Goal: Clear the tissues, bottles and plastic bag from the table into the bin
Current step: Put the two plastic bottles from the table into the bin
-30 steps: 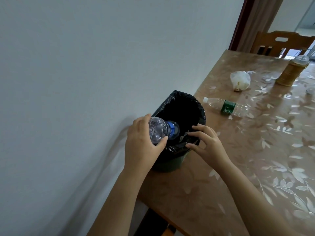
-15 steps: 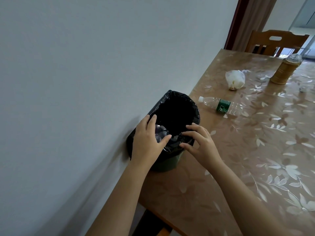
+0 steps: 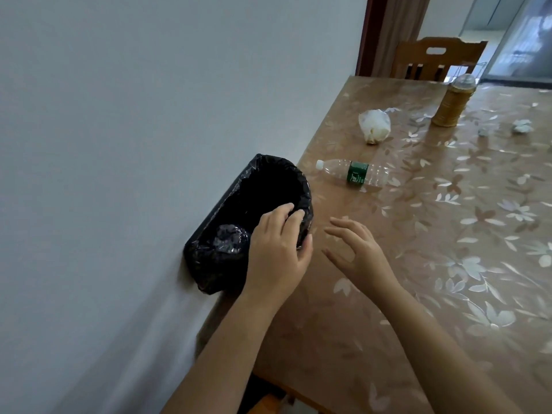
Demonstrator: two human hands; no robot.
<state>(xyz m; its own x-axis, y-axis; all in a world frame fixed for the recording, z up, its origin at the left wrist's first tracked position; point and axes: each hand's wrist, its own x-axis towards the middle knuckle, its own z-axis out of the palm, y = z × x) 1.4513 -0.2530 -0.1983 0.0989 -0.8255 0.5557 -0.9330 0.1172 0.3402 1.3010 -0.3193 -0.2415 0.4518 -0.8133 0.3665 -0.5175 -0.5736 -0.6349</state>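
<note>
The table point(image 3: 448, 264) with a leaf-pattern cover stands along a grey wall point(image 3: 119, 144), and the black-lined bin point(image 3: 239, 210) sits at its wall-side edge with a crumpled bottle point(image 3: 230, 239) inside. The left hand point(image 3: 279, 249) grips the bin's rim, while the right hand point(image 3: 358, 252) hovers beside it with fingers spread, holding nothing. A green-label bottle point(image 3: 354, 172) lies just beyond the bin, and the plastic bag point(image 3: 375, 125) lies further along the same edge.

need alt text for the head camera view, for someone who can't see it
A person's left hand rests on the rim of a black-lined bin against the wall, a crushed bottle inside it, while the open right hand hovers over the floral table. Farther back lie a green-labelled bottle, a white plastic bag and crumpled tissues.
</note>
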